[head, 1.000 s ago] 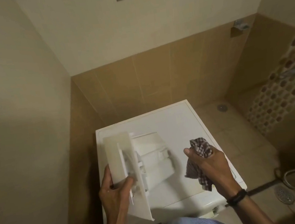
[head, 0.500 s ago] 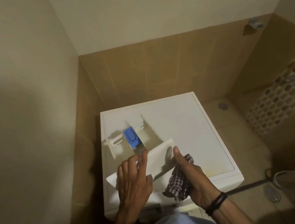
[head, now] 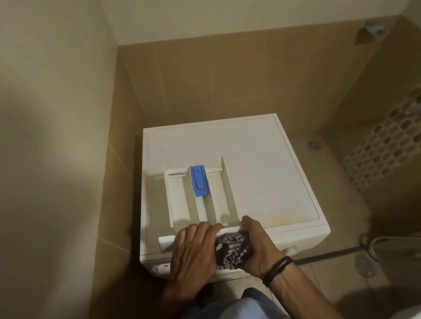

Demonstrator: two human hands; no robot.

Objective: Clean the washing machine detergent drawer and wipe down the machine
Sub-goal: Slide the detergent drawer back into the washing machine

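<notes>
The white detergent drawer (head: 182,198) lies flat and open side up on the top of the white washing machine (head: 259,168), its front panel toward me. A blue insert (head: 199,180) sits in its middle compartment. My left hand (head: 193,256) rests on the drawer's front panel, fingers curled over its edge. My right hand (head: 259,247) holds a bunched checked cloth (head: 233,250) against the panel's right end, thumb on the panel. The cloth sits between both hands.
The machine stands in a corner, with a tiled wall close on the left and behind. Tiled floor with a drain (head: 312,144) lies to the right. A hose loop (head: 373,244) and a second floor drain (head: 363,265) are at the lower right. A yellowish stain (head: 284,220) marks the machine top's front right.
The drawer went from held upright in my left hand to lying flat and straight on the machine top. Both hands came together at its front panel, the cloth staying in my right hand.
</notes>
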